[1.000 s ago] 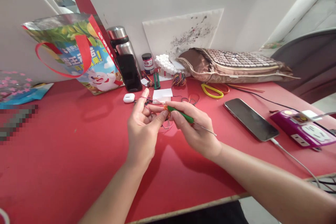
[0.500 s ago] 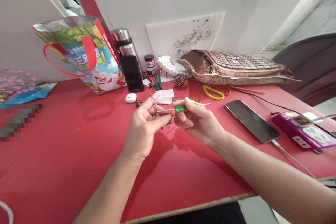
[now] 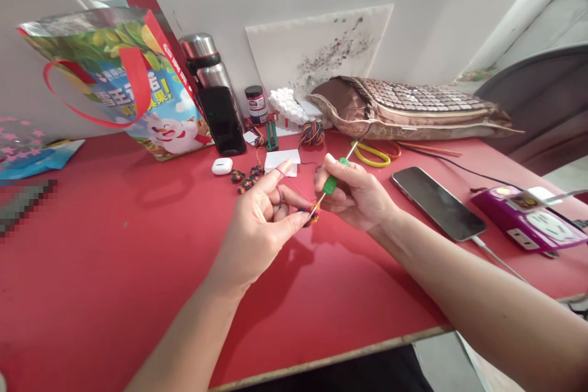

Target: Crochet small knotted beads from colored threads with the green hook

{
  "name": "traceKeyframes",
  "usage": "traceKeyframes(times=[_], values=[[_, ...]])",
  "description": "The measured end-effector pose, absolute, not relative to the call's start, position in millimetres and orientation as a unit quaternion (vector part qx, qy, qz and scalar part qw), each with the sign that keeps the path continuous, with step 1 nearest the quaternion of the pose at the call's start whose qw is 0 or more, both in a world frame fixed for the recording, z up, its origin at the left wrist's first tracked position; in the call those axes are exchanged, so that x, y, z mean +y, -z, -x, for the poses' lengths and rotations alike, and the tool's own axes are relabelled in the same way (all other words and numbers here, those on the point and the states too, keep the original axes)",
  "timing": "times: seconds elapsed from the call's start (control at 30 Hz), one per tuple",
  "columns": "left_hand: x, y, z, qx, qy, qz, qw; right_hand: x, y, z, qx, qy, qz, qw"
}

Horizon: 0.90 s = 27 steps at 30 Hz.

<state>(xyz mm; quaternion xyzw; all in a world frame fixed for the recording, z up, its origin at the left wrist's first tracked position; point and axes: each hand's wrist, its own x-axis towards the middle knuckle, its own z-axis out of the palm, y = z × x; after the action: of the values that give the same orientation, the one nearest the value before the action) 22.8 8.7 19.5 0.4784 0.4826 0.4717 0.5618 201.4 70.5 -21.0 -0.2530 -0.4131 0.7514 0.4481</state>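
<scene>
My left hand [image 3: 264, 220] pinches a small piece of multicoloured crochet work [image 3: 313, 214] between thumb and fingers, with a strand of yarn running over the raised index finger. In my right hand [image 3: 356, 190] is a crochet hook [image 3: 330, 184] with a green grip, held like a pen. Its metal tip meets the crochet work, and its other end points up and away. Behind my left hand lies a dark multicoloured crocheted strip [image 3: 252, 179]. A ball of variegated yarn [image 3: 312, 133] rests farther back.
Behind the hands are folded white paper [image 3: 282, 162], a white earbud case [image 3: 222, 166], an upright phone [image 3: 222, 120], a steel flask [image 3: 209, 67] and a shopping bag [image 3: 179, 128]. At right lie yellow-handled scissors [image 3: 373, 155], a charging phone [image 3: 438, 203] and a purple power strip [image 3: 519, 220].
The hook has swung from nearly level to a steep slant, its tip now lower at the crochet work. My left index finger is raised with yarn stretched from it. The view has shifted slightly.
</scene>
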Motion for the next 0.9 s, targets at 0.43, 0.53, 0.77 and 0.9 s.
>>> traceKeyframes(times=[0.43, 0.53, 0.77, 0.9], values=[[9.5, -16.6, -22.7, 0.487, -0.482, -0.476, 0.551, 73.5, 19.3, -204.1, -0.426, -0.697, 0.289, 0.498], [10.0, -17.4, -22.9, 0.494, -0.485, -0.472, 0.547, 72.4, 17.7, -203.0, -0.424, -0.686, 0.291, 0.515], [11.1, -17.0, -24.6, 0.507, -0.486, -0.463, 0.54, 70.2, 14.6, -201.4, -0.439, -0.636, 0.327, 0.544], [12.7, -16.0, -25.5, 0.513, -0.486, -0.454, 0.542, 69.0, 13.2, -201.0, -0.458, -0.603, 0.337, 0.559]])
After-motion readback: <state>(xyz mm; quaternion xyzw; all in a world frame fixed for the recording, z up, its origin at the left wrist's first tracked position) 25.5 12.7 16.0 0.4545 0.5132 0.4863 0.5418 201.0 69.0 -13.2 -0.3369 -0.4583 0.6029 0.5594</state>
